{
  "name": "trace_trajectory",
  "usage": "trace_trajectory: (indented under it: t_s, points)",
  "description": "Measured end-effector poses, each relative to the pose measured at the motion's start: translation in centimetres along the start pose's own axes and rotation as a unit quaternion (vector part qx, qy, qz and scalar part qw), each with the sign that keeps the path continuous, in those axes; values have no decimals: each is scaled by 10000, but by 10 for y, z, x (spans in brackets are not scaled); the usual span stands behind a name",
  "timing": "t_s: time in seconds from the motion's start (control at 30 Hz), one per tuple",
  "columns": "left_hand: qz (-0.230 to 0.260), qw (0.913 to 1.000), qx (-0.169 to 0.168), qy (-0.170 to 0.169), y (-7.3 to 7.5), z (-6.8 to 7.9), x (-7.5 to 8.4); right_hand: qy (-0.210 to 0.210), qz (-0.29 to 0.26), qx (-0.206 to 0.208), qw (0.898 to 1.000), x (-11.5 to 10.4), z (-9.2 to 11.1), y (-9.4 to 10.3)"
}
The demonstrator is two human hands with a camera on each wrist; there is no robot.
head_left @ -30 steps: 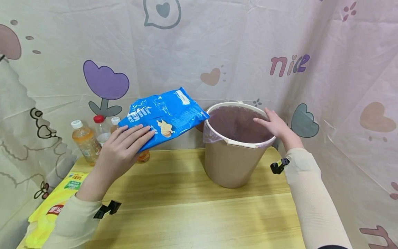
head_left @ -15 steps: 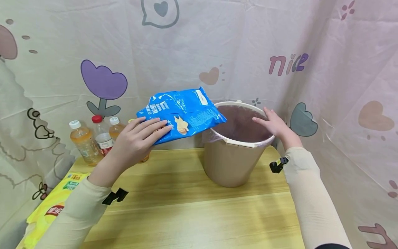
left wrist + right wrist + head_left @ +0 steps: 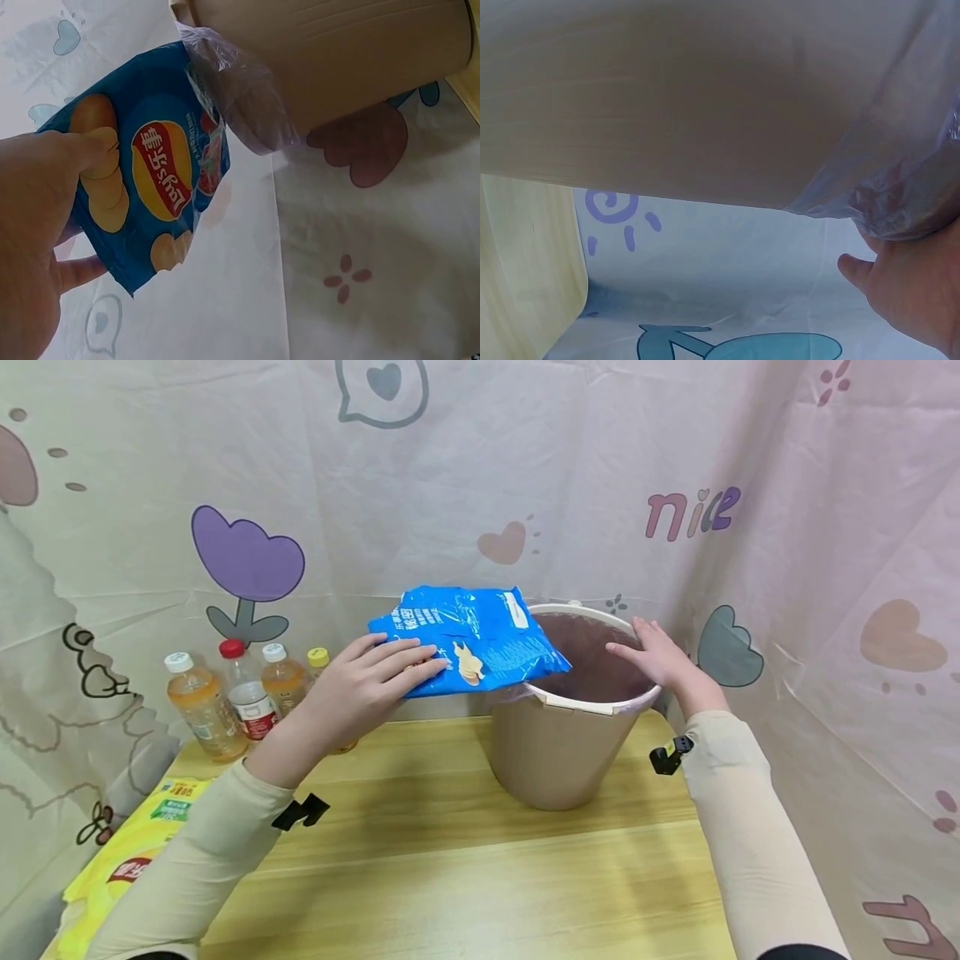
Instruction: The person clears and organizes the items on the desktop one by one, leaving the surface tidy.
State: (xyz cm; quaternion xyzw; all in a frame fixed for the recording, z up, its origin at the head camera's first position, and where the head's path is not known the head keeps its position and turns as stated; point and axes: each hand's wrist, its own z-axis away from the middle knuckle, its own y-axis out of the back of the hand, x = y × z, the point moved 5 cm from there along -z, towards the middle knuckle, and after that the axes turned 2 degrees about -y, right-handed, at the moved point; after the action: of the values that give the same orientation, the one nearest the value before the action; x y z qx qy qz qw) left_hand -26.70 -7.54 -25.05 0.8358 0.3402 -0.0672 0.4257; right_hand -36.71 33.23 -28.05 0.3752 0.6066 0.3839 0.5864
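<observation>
A: What has changed over the last second?

B: The blue bag (image 3: 480, 635) has moved right and lower in the head view. It was left of the bin (image 3: 562, 760); now its right end overlaps the opening. I can't tell whether it touches the rim (image 3: 581, 703). A yellow-capped bottle (image 3: 318, 658), mostly hidden then, shows better now. The bin stands in the same place near the desk (image 3: 465, 877)'s back right corner.

A: And the hands?

B: The left hand (image 3: 367, 681) pinches the bag's left end, thumb on one face, fingers on the other. The right hand (image 3: 663, 660) rests on the bin's right rim, thumb spread from the fingers, just as before.

A: Any writing?

B: The left wrist view shows "Lay's" on the bag's logo; its other face carries Chinese characters. The backdrop (image 3: 450, 485) reads "nice". A yellow bag (image 3: 142, 852) at the desk's left edge has a red logo, and the red-capped bottle (image 3: 246, 685) near the back left corner a label too small to read.

A: How does the blue bag lie?

B: In the air, long axis left to right, the right end dipping slightly binward, the logo face turned down.
</observation>
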Motion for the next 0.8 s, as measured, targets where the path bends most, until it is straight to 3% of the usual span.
trace_trajectory:
  t_s: [0.3, 0.8]
  points:
    - [16, 9998, -102, -182, -7, -14, 2, 6, 214, -39, 9998, -2, 2, 2]
    - [249, 9992, 243, -211, -18, -31, 1, -55, 180, -77, 9998, -1, 4, 0]
